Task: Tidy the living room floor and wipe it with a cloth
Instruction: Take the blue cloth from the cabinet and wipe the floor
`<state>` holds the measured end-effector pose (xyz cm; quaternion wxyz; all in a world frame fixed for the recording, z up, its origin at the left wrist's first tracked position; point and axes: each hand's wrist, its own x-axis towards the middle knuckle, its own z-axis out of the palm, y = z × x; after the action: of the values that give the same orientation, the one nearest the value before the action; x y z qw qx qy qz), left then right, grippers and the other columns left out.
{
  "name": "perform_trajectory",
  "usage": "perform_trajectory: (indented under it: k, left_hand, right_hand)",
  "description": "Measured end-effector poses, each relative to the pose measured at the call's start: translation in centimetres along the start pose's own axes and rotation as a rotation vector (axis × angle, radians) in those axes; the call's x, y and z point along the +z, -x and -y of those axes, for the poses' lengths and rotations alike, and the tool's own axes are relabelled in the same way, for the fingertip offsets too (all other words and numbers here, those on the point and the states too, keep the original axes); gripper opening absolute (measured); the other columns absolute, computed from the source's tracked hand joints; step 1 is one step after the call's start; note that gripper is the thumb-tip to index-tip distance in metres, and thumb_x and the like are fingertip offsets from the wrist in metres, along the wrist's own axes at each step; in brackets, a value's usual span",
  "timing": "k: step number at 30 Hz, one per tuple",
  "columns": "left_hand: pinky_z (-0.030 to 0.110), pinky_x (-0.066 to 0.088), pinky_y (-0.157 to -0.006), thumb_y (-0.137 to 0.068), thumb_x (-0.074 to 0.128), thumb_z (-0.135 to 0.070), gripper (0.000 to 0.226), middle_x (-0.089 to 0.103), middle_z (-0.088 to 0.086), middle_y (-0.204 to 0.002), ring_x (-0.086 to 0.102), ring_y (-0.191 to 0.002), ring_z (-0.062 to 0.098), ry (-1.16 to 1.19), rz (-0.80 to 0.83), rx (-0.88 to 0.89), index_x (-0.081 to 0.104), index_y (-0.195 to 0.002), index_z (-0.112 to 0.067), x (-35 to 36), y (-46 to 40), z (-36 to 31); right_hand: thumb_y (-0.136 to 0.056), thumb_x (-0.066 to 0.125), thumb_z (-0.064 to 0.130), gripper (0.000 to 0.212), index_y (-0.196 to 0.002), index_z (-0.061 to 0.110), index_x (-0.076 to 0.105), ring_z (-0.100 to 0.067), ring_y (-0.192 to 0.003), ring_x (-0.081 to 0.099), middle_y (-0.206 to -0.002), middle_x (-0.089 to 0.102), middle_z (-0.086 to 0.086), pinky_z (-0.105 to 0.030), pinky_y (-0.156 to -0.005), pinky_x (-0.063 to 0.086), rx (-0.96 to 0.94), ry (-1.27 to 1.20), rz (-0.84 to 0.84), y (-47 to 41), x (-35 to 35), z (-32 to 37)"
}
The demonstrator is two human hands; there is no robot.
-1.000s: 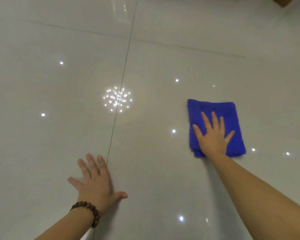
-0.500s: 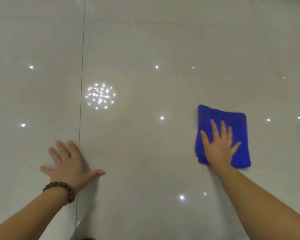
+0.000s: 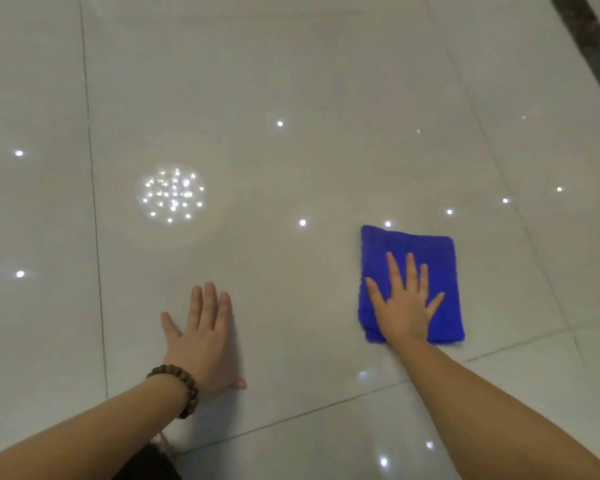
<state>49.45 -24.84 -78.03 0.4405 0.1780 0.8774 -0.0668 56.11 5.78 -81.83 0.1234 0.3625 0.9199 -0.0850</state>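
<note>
Cloth (image 3: 430, 258) of a deep blue, thick-piled and folded into a rough rectangle, is laid flat on the glossy pale floor (image 3: 291, 81). Its edges are slightly uneven, with a doubled fold seen along the left side and the near corner. The cloth is pressed down by the right hand (image 3: 404, 306), whose fingers are held straight and spread, the palm set on the near half and the fingertips reaching toward the middle; nothing is gripped. Blue is left showing beyond the fingers, on the far side, and to either side of the palm. The left hand (image 3: 203, 336) is planted flat on the bare tiles, fingers straight and close together, thumb out to the side, also holding nothing. A dark beaded bracelet (image 3: 179, 386) is worn at that wrist. The cloth is kept well apart from the left hand, to its right and a little farther off. A grout line (image 3: 94, 202) is seen to the left of the left hand, and another is crossed by both forearms. Ceiling lights (image 3: 170, 195) are mirrored in the tiles as a round cluster of bright dots, beyond the left hand.
</note>
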Motion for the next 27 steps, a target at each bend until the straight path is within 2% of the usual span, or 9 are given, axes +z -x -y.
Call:
perform_trajectory:
  k: [3, 6, 8, 10, 15, 19, 22, 25, 27]
  left_hand:
    - [0.070, 0.002, -0.107, -0.059, 0.068, -0.073, 0.144, -0.042, 0.012, -0.146, -0.035, -0.136, 0.032, -0.023, -0.010, -0.002, -0.031, -0.141, -0.009, -0.1, -0.1, -0.1]
    - [0.069, 0.003, -0.107, -0.058, 0.071, -0.071, 0.145, -0.043, 0.011, -0.145, -0.035, -0.136, 0.031, -0.025, -0.048, -0.016, -0.030, -0.142, -0.010, 0.1, -0.2, -0.3]
    - [0.068, 0.004, -0.108, -0.057, 0.072, -0.070, 0.145, -0.041, 0.011, -0.147, -0.034, -0.137, 0.030, -0.033, -0.061, -0.030, -0.029, -0.143, -0.010, 0.1, -0.1, -0.5]
    - [0.068, 0.007, -0.108, -0.055, 0.072, -0.071, 0.145, -0.038, 0.010, -0.149, -0.031, -0.139, 0.029, -0.046, -0.082, -0.045, -0.026, -0.144, -0.011, 0.1, 0.1, -0.8]
    - [0.066, 0.008, -0.110, -0.054, 0.072, -0.071, 0.145, -0.038, 0.009, -0.149, -0.031, -0.139, 0.027, -0.060, -0.107, -0.060, -0.026, -0.144, -0.012, 0.2, 0.1, -1.0]
    - [0.062, 0.010, -0.111, -0.055, 0.072, -0.071, 0.145, -0.036, 0.010, -0.150, -0.028, -0.140, 0.028, -0.083, -0.085, -0.068, -0.026, -0.144, -0.011, 0.0, 0.1, -1.2]
    - [0.059, 0.014, -0.113, -0.067, 0.068, -0.066, 0.129, -0.025, 0.009, -0.155, -0.019, -0.144, 0.027, -0.066, -0.134, -0.076, -0.017, -0.148, -0.013, -0.5, 0.3, -1.4]
    - [0.054, 0.014, -0.115, -0.082, 0.054, -0.063, 0.104, -0.010, 0.006, -0.159, -0.007, -0.146, 0.025, -0.094, -0.202, -0.051, -0.011, -0.149, -0.018, -1.5, 2.1, -2.3]
    - [0.048, 0.017, -0.116, -0.088, 0.045, -0.059, 0.089, 0.006, 0.005, -0.159, 0.005, -0.146, 0.024, -0.107, -0.267, -0.019, -0.005, -0.150, -0.019, -2.3, 4.5, -3.6]
  right_hand:
    - [-0.086, 0.021, 0.072, 0.072, -0.148, 0.042, -0.001, -0.021, -0.145, -0.011, -0.159, -0.010, 0.007, -0.064, -0.111, 0.000, 0.215, -0.082, 0.041, 0.5, -0.4, -1.6]
    - [-0.086, 0.026, 0.070, 0.073, -0.149, 0.039, 0.004, -0.026, -0.146, -0.008, -0.159, -0.006, 0.005, -0.063, -0.110, -0.009, -0.154, 0.002, -0.008, 5.8, 1.9, 2.2]
    - [-0.084, 0.030, 0.071, 0.073, -0.149, 0.039, 0.017, -0.027, -0.146, 0.004, -0.159, 0.007, 0.003, -0.064, -0.111, -0.002, -0.431, 0.088, -0.019, 9.0, 3.1, 2.6]
    - [-0.084, 0.035, 0.068, 0.069, -0.147, 0.039, 0.026, -0.025, -0.146, 0.012, -0.158, 0.018, 0.004, -0.063, -0.110, 0.008, -0.513, 0.112, -0.038, 8.9, 3.4, 1.0]
    - [-0.084, 0.037, 0.052, 0.059, -0.139, 0.033, 0.043, -0.026, -0.139, 0.028, -0.149, 0.039, -0.001, -0.065, -0.108, 0.016, -0.290, 0.046, -0.077, 5.8, 2.4, -2.8]
    - [-0.085, 0.063, 0.028, 0.050, -0.134, 0.025, 0.052, -0.029, -0.137, 0.034, -0.146, 0.043, -0.002, -0.066, -0.106, 0.015, -0.222, -0.037, -0.099, 3.6, 1.2, -4.3]
    - [-0.088, 0.058, 0.023, 0.045, -0.133, 0.020, 0.053, -0.031, -0.131, 0.041, -0.141, 0.049, -0.004, -0.063, -0.106, 0.023, -0.189, -0.104, -0.096, 2.4, -0.5, -4.7]
    - [-0.090, 0.047, 0.022, 0.043, -0.131, 0.011, 0.054, -0.036, -0.110, 0.052, -0.124, 0.059, -0.012, -0.049, -0.084, 0.047, -0.227, -0.216, -0.137, 3.2, -3.0, -4.7]
    - [-0.091, 0.041, 0.021, 0.043, -0.130, 0.009, 0.054, -0.036, -0.105, 0.053, -0.119, 0.060, -0.012, -0.043, -0.070, 0.049, -0.250, -0.279, -0.166, 4.9, -5.3, -4.7]
